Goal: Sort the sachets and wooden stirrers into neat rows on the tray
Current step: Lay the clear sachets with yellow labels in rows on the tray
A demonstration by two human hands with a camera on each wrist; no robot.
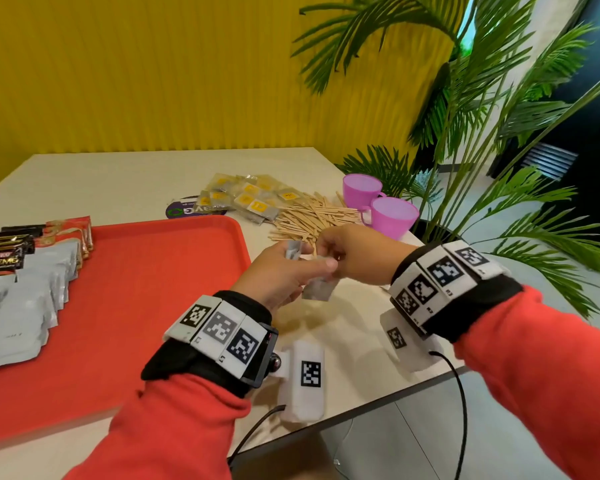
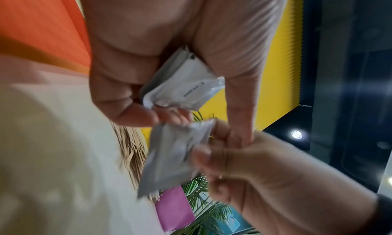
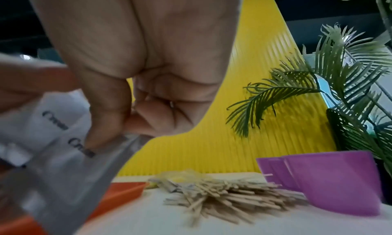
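Meeting at the centre of the head view, the left hand and the right hand hover above the beige table, just right of the red tray; the left hand clasps a small stack of silver sachets between thumb and curled fingers, their number hidden by the grip; the right hand pinches one silver sachet at its top edge with thumb and forefinger, its other fingers folded in. On the tray's left side lie overlapping silver packets in rows, too overlapped to count, with about four black sachets and a few red sachets above them. Higher, right of centre, a loose heap of yellow-labelled clear sachets lies touching a heap of wooden stirrers; both heaps are too dense to count. Two purple cups stand just right of the stirrers, near a palm plant.
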